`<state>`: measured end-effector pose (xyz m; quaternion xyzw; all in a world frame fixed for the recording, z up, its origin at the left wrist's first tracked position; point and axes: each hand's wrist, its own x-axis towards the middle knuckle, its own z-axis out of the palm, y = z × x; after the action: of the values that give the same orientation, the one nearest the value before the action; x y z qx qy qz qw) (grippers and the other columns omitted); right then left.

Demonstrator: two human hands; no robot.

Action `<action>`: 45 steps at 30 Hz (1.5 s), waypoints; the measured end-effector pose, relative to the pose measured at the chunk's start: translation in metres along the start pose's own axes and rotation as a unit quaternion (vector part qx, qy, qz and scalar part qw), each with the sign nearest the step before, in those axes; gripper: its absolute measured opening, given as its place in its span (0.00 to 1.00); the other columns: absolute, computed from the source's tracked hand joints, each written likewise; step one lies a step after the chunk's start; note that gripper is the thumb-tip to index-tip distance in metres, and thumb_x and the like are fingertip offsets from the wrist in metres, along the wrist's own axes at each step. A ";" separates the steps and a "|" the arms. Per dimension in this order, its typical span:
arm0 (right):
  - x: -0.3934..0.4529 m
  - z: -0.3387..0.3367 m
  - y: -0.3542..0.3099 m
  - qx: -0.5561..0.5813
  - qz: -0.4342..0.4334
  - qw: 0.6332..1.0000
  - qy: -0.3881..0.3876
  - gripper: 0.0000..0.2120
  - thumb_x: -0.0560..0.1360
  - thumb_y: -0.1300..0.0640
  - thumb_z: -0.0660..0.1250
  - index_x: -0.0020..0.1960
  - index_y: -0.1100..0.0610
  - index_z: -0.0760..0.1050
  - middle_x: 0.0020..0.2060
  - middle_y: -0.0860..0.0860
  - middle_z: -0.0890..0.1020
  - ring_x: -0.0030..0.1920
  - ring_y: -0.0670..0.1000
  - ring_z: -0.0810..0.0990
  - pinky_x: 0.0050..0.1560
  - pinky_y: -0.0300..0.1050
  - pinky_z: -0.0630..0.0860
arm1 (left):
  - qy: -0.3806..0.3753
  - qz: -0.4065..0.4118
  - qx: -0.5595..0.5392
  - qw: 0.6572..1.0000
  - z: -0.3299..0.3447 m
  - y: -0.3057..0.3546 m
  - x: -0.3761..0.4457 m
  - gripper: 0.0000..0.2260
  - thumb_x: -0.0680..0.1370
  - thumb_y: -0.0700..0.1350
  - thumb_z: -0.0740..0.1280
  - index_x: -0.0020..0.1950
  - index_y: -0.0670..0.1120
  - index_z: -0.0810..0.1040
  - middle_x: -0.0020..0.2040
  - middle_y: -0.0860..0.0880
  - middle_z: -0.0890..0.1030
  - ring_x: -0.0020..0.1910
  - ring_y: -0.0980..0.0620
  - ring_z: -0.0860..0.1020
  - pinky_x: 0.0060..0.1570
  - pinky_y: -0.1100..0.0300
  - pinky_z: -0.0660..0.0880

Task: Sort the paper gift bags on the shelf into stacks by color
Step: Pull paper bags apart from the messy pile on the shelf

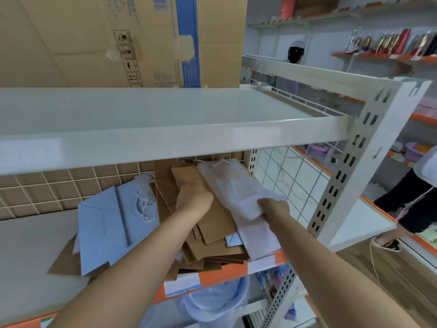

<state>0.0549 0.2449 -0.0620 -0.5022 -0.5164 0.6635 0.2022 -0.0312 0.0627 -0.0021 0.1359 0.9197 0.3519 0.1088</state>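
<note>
A loose pile of flat paper gift bags lies on the middle shelf [28,256]. Brown kraft bags [212,223] fill the centre of the pile. A light blue bag [106,223] with a twisted rope handle lies at the left on top of other bags. A white bag [227,183] lies tilted over the brown ones at the right. My left hand [194,197] rests on the brown bags, its fingers hidden beneath the white bag's edge. My right hand [272,207] pinches the white bag near its lower end.
The upper shelf board [165,129] hangs low over the pile and carries a big cardboard box [118,39]. A wire grid panel [290,183] and a slotted upright [338,185] close the right side. Another person [409,204] stands at the right. A plastic bin [217,301] sits below.
</note>
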 end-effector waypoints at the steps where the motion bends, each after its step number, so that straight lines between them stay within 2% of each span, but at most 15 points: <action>1: -0.005 0.002 -0.005 0.065 -0.002 0.997 -0.033 0.14 0.73 0.64 0.69 0.56 0.64 0.72 0.39 0.58 0.78 0.36 0.55 0.79 0.33 0.46 0.80 | -0.035 -0.017 -0.014 0.999 0.006 0.003 -0.001 0.03 0.76 0.35 0.58 0.45 0.40 0.71 0.46 0.38 0.81 0.34 0.46 0.79 0.24 0.60 0.73; 4: -0.014 0.006 -0.023 0.174 -0.041 0.981 -0.081 0.08 0.75 0.65 0.65 0.53 0.64 0.74 0.38 0.58 0.80 0.35 0.54 0.81 0.32 0.46 0.82 | -0.134 -0.072 -0.050 0.987 0.023 0.006 -0.006 0.07 0.78 0.36 0.58 0.42 0.37 0.72 0.39 0.38 0.82 0.33 0.43 0.82 0.33 0.52 0.82; 7: -0.016 0.004 -0.032 0.167 -0.083 0.980 -0.070 0.06 0.74 0.66 0.64 0.50 0.60 0.73 0.39 0.56 0.77 0.36 0.53 0.80 0.30 0.44 0.80 | -0.140 -0.044 -0.021 0.989 0.043 0.007 -0.010 0.07 0.77 0.43 0.63 0.42 0.40 0.74 0.39 0.43 0.81 0.31 0.45 0.82 0.28 0.57 0.79; 10: -0.010 -0.003 -0.023 0.106 -0.095 0.989 -0.037 0.09 0.72 0.67 0.65 0.50 0.57 0.72 0.45 0.57 0.77 0.44 0.57 0.76 0.40 0.47 0.78 | -0.133 -0.009 0.005 0.991 0.066 0.014 -0.010 0.11 0.75 0.50 0.66 0.54 0.46 0.79 0.52 0.46 0.81 0.50 0.45 0.81 0.45 0.57 0.79; 13: -0.003 -0.015 -0.013 0.065 -0.103 0.992 -0.015 0.10 0.69 0.70 0.66 0.44 0.57 0.72 0.45 0.57 0.77 0.42 0.57 0.75 0.43 0.49 0.76 | -0.089 -0.032 0.070 0.993 0.088 0.023 -0.012 0.13 0.78 0.50 0.64 0.60 0.48 0.78 0.60 0.48 0.79 0.59 0.47 0.78 0.56 0.56 0.76; 18: 0.006 -0.027 -0.012 0.056 -0.122 0.991 -0.023 0.16 0.69 0.72 0.66 0.53 0.58 0.73 0.46 0.55 0.78 0.42 0.56 0.77 0.39 0.50 0.79 | -0.036 -0.019 0.020 0.999 0.090 0.022 -0.013 0.12 0.80 0.49 0.59 0.60 0.48 0.77 0.58 0.48 0.80 0.57 0.46 0.79 0.52 0.57 0.76; 23: -0.002 -0.012 -0.008 0.083 -0.103 0.989 -0.069 0.11 0.71 0.71 0.62 0.46 0.56 0.73 0.40 0.54 0.77 0.38 0.55 0.73 0.36 0.46 0.74 | 0.033 0.010 -0.085 0.996 0.036 0.002 -0.002 0.15 0.82 0.47 0.53 0.66 0.49 0.72 0.57 0.45 0.80 0.53 0.43 0.79 0.45 0.56 0.73; 27: -0.019 0.008 -0.004 0.072 -0.104 0.988 -0.084 0.15 0.70 0.69 0.61 0.53 0.56 0.72 0.41 0.54 0.76 0.36 0.55 0.73 0.33 0.46 0.69 | 0.107 0.010 -0.187 0.976 -0.009 -0.034 0.002 0.07 0.81 0.40 0.55 0.53 0.43 0.72 0.48 0.41 0.77 0.46 0.43 0.74 0.37 0.58 0.64; 31: -0.046 0.033 0.006 0.005 -0.164 0.981 -0.105 0.09 0.70 0.63 0.61 0.49 0.57 0.74 0.38 0.52 0.75 0.35 0.51 0.72 0.26 0.40 0.68 | 0.147 -0.001 -0.311 0.939 -0.049 -0.083 -0.009 0.10 0.81 0.40 0.55 0.47 0.54 0.71 0.41 0.53 0.74 0.40 0.51 0.71 0.31 0.63 0.65; 34: -0.066 0.059 0.015 -0.013 -0.177 0.976 -0.124 0.14 0.67 0.59 0.62 0.51 0.60 0.74 0.40 0.56 0.77 0.37 0.53 0.74 0.35 0.43 0.69 | 0.154 -0.041 -0.370 0.915 -0.076 -0.114 -0.021 0.11 0.82 0.44 0.57 0.63 0.53 0.70 0.48 0.53 0.76 0.40 0.56 0.72 0.35 0.62 0.67; 38: -0.094 0.093 0.034 -0.025 -0.198 0.959 -0.201 0.10 0.69 0.66 0.67 0.49 0.59 0.79 0.42 0.56 0.83 0.45 0.58 0.80 0.41 0.48 0.76 | 0.153 -0.043 -0.391 0.906 -0.112 -0.155 -0.038 0.10 0.81 0.42 0.55 0.57 0.53 0.71 0.49 0.44 0.83 0.44 0.46 0.77 0.40 0.58 0.70; 40: -0.107 0.105 0.037 -0.040 -0.237 0.940 -0.242 0.15 0.68 0.67 0.70 0.51 0.55 0.78 0.41 0.50 0.84 0.46 0.53 0.83 0.37 0.45 0.78 | 0.167 -0.035 -0.405 0.898 -0.130 -0.175 -0.046 0.08 0.82 0.40 0.54 0.54 0.52 0.70 0.39 0.46 0.85 0.39 0.49 0.78 0.32 0.64 0.70; 42: -0.124 0.121 0.036 -0.049 -0.255 0.921 -0.289 0.22 0.67 0.68 0.72 0.57 0.50 0.75 0.45 0.47 0.84 0.46 0.49 0.84 0.37 0.43 0.80 | 0.181 -0.027 -0.414 0.892 -0.150 -0.196 -0.056 0.08 0.82 0.38 0.53 0.53 0.48 0.69 0.30 0.50 0.84 0.31 0.58 0.79 0.23 0.70 0.68; 44: -0.143 0.141 0.037 -0.064 -0.265 0.913 -0.304 0.22 0.68 0.67 0.72 0.57 0.48 0.74 0.46 0.47 0.84 0.45 0.47 0.84 0.36 0.41 0.80 | 0.185 -0.023 -0.424 0.886 -0.170 -0.222 -0.065 0.08 0.82 0.37 0.54 0.53 0.47 0.70 0.29 0.51 0.83 0.28 0.62 0.78 0.23 0.70 0.68; 45: -0.152 0.153 0.039 -0.065 -0.263 0.913 -0.305 0.20 0.69 0.65 0.72 0.55 0.48 0.75 0.46 0.49 0.84 0.45 0.48 0.84 0.34 0.41 0.79 | 0.183 -0.027 -0.430 0.883 -0.181 -0.236 -0.069 0.08 0.82 0.38 0.54 0.52 0.48 0.70 0.30 0.50 0.84 0.31 0.59 0.79 0.26 0.68 0.70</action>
<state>-0.0060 0.0364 -0.0329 -0.1329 -0.7086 0.6721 0.1689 -0.0610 -0.2401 -0.0224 -0.0164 0.6847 0.7286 -0.0042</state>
